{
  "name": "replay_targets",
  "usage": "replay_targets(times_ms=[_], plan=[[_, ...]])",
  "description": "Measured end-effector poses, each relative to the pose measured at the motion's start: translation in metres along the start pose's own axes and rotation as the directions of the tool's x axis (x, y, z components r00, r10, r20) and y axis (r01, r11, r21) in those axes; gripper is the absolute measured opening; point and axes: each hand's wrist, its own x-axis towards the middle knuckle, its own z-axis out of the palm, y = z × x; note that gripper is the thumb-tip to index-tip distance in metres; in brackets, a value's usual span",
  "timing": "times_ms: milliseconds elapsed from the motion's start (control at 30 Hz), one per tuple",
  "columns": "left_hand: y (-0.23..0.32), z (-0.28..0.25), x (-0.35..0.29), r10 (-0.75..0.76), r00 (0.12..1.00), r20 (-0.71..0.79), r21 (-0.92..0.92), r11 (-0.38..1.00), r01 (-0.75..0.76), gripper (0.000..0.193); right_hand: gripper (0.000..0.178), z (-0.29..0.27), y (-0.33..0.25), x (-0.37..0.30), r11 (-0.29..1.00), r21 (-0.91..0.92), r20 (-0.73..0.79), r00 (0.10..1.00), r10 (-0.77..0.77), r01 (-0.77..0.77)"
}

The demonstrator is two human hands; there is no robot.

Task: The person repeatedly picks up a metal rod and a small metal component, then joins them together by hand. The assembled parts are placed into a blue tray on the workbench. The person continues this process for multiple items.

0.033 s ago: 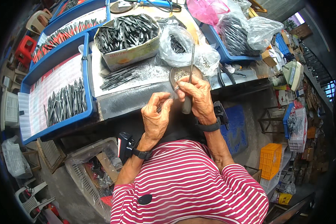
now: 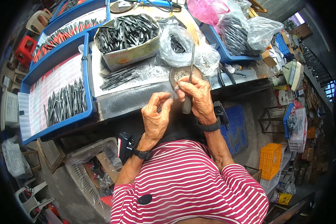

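Note:
My right hand point(image 2: 196, 96) is closed round a screwdriver point(image 2: 187, 106), its dark handle pointing down and its thin shaft rising past my fingers. Thumb and forefinger of that hand also pinch a tiny metallic piece point(image 2: 177, 88), too small to name. To its left, a little apart, is my left hand point(image 2: 156, 115), fingers curled toward the thumb; a small dark thing seems to show between them. Just beyond my right hand sits a round brown dish point(image 2: 171, 77) with small metal bits, at the table's front edge. Thin black strips point(image 2: 119, 78) lie loose on the table.
A box point(image 2: 132, 56) heaped with black strips stands behind the loose ones. Blue trays point(image 2: 89, 74) line the left side, the nearest holding dark strips. A clear plastic bag point(image 2: 166, 52) lies behind the dish. Black-handled pliers point(image 2: 227, 74) rest at the right edge.

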Motion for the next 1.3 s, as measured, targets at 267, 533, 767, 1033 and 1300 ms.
replay_targets(times_ms=[267, 533, 767, 1033, 1300], plan=[[-0.003, 0.0, 0.0, 0.013, 1.0, -0.001, 0.011, 1.0, -0.013, 0.015, 0.012, -0.001, 0.001, 0.001, 0.999, -0.032, 0.004, 1.0, 0.011, -0.011], [-0.004, 0.0, 0.0, 0.022, 1.0, -0.004, 0.037, 0.999, -0.022, 0.014, 0.012, 0.0, 0.001, 0.0, 0.998, -0.056, -0.004, 1.0, 0.016, -0.016], [-0.003, 0.001, -0.001, 0.063, 0.998, -0.026, 0.092, 0.994, -0.06, 0.012, 0.012, 0.003, 0.002, -0.002, 0.988, -0.147, -0.014, 0.999, -0.038, 0.036], [-0.004, 0.002, -0.002, 0.108, 0.992, -0.061, 0.144, 0.985, -0.098, 0.009, 0.011, 0.01, 0.003, -0.007, 0.973, -0.226, -0.087, 0.993, -0.075, 0.054], [-0.005, 0.002, 0.0, 0.302, 0.953, -0.032, 0.283, 0.917, -0.281, 0.01, 0.007, 0.008, 0.002, -0.005, 0.987, -0.161, -0.102, 0.995, -0.001, -0.015]])
